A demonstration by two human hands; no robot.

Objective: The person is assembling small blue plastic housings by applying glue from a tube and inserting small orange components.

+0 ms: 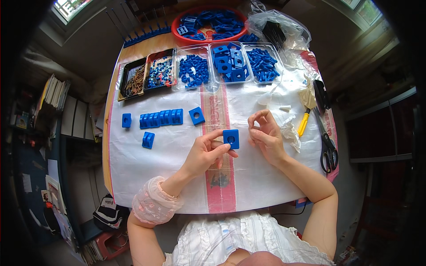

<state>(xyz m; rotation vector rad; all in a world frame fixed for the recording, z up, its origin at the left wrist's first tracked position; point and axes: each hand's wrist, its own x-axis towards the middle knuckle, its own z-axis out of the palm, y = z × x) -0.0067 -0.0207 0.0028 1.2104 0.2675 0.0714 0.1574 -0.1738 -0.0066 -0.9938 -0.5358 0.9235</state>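
Over the middle of the counter (266,186), the left hand (205,155) pinches a square blue plastic block with a round hole (230,138) by its left edge, while the right hand (265,133), just beside it, has thumb and forefinger curled narrowly together; whether they grip something small I cannot tell. Toward the counter's left edge, a row of joined blue plastic blocks (161,119) looks finished, and the clear trays of loose blue parts (228,64) along the far edge suggest much remains.
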